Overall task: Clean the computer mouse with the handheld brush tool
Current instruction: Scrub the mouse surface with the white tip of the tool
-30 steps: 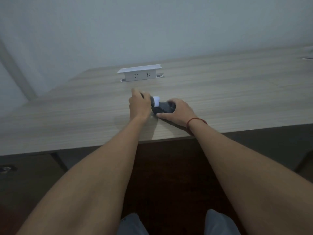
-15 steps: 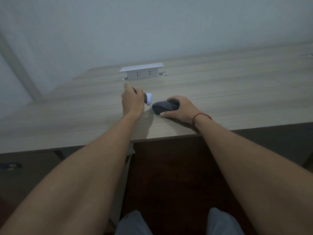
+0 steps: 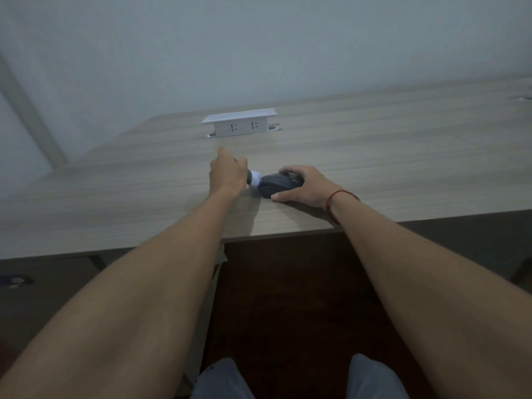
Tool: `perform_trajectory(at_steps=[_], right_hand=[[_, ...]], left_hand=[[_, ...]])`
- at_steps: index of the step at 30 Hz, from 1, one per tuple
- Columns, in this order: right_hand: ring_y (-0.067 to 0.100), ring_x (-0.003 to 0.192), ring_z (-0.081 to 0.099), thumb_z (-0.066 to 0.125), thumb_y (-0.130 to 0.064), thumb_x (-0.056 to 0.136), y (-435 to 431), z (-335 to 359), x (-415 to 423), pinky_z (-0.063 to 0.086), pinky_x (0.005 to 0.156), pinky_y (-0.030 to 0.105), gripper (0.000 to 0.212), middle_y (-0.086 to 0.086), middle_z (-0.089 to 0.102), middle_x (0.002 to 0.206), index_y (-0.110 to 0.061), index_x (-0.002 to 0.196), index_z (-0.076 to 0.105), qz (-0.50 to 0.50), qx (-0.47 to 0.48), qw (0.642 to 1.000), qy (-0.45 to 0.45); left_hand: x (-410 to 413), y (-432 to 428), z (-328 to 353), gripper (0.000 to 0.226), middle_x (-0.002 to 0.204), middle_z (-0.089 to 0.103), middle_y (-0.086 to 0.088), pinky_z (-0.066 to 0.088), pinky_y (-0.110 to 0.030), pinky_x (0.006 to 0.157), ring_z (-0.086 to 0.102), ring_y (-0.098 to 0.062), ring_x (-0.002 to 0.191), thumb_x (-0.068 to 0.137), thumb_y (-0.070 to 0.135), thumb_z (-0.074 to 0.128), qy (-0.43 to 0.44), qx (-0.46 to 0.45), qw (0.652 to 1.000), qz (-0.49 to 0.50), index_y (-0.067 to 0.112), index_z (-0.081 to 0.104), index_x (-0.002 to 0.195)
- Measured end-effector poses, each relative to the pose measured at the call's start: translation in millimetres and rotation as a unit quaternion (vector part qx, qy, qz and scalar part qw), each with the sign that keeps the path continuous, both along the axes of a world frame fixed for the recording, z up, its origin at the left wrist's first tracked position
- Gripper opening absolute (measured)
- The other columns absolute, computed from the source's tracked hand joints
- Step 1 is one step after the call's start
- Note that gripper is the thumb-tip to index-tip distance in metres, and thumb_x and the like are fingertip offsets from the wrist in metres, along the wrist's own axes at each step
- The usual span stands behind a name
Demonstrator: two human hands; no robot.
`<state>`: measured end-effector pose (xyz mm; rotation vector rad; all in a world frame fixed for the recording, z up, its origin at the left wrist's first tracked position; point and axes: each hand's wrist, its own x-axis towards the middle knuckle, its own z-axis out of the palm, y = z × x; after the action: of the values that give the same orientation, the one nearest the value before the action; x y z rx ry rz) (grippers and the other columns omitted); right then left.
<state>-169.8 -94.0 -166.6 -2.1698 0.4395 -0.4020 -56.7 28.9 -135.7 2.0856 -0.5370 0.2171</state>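
Head view: your left hand [image 3: 227, 175] is wrapped around the dark-handled brush tool with white bristles [image 3: 254, 179], its tip touching the dark grey plastic computer mouse [image 3: 277, 184] near the wooden desk's [image 3: 403, 156] edge. Your right hand [image 3: 305, 184] pins its sides; it looks light, smooth and likely to slide.

office | wood-grain desk [image 3: 374, 156] | pop-up socket box [image 3: 239, 123] | plain wall [image 3: 259, 47]

mouse [image 3: 277, 184] on desk [image 3: 403, 156] — brush [image 3: 253, 179] left, socket box [image 3: 239, 123] behind
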Motion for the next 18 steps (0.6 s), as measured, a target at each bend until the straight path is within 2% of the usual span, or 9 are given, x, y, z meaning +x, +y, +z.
perform_trajectory(at_steps=[3,7,10,12,14,16,18], right_hand=[[0.014,0.11,0.046,0.081,-0.029,0.075,0,1,0,0.038,0.101,0.034,0.076,0.006,0.051,0.138,-0.02,0.141,0.045,0.0,-0.001,1.0,0.007],[0.019,0.119,0.048,0.081,-0.028,0.075,0,0,-1,0.037,0.104,0.033,0.078,0.007,0.051,0.14,-0.017,0.143,0.044,-0.001,-0.008,1.0,0.008],[0.017,0.121,0.049,0.08,-0.029,0.076,-1,0,0,0.037,0.104,0.03,0.079,0.007,0.051,0.14,-0.014,0.144,0.042,-0.003,-0.018,1.0,0.007],[0.02,0.126,0.048,0.078,-0.034,0.078,0,-2,1,0.037,0.107,0.032,0.08,0.007,0.05,0.142,-0.013,0.145,0.04,-0.011,-0.018,1.0,0.007],[0.021,0.128,0.048,0.078,-0.042,0.076,2,-4,1,0.038,0.107,0.033,0.085,0.007,0.049,0.143,-0.013,0.145,0.04,-0.026,-0.008,1.0,-0.003],[0.022,0.129,0.047,0.08,-0.048,0.071,3,-6,2,0.039,0.108,0.035,0.091,0.007,0.048,0.144,-0.013,0.145,0.04,-0.05,-0.002,0.999,-0.021],[0.023,0.13,0.047,0.081,-0.048,0.07,3,-6,2,0.038,0.109,0.036,0.092,0.007,0.047,0.145,-0.013,0.145,0.041,-0.068,-0.009,0.997,-0.028]], left_hand=[[-1,3,1,0.012,0.081,0.048,-0.005,0.038,-0.03,0.061,0.045,-0.019,0.071,0.095,0.017,0.043,-0.031,-0.043,0.998,-0.016,0.006,0.044,0.091],[4,10,-14,0.02,0.095,0.056,-0.013,0.051,-0.04,0.075,0.053,-0.026,0.081,0.094,0.02,0.044,-0.008,0.028,1.0,-0.01,0.003,0.05,0.102],[1,11,-15,0.012,0.076,0.047,-0.001,0.04,-0.032,0.063,0.045,-0.016,0.068,0.096,0.018,0.042,-0.033,-0.052,0.998,-0.003,0.007,0.043,0.09],[-4,7,-13,0.012,0.072,0.041,0.004,0.039,-0.026,0.061,0.041,-0.011,0.064,0.098,0.018,0.04,-0.028,-0.109,0.994,0.003,0.008,0.04,0.09],[-5,5,-15,0.013,0.078,0.045,0.001,0.041,-0.027,0.063,0.043,-0.012,0.067,0.098,0.019,0.04,0.001,-0.104,0.995,0.002,0.007,0.043,0.093],[-5,5,-19,0.016,0.089,0.049,-0.006,0.039,-0.03,0.064,0.046,-0.017,0.074,0.096,0.019,0.043,0.017,-0.043,0.999,0.0,0.004,0.048,0.098],[-4,5,-21,0.014,0.092,0.049,-0.008,0.037,-0.031,0.068,0.047,-0.019,0.079,0.096,0.019,0.043,0.022,-0.043,0.999,0.009,0.005,0.046,0.096]])
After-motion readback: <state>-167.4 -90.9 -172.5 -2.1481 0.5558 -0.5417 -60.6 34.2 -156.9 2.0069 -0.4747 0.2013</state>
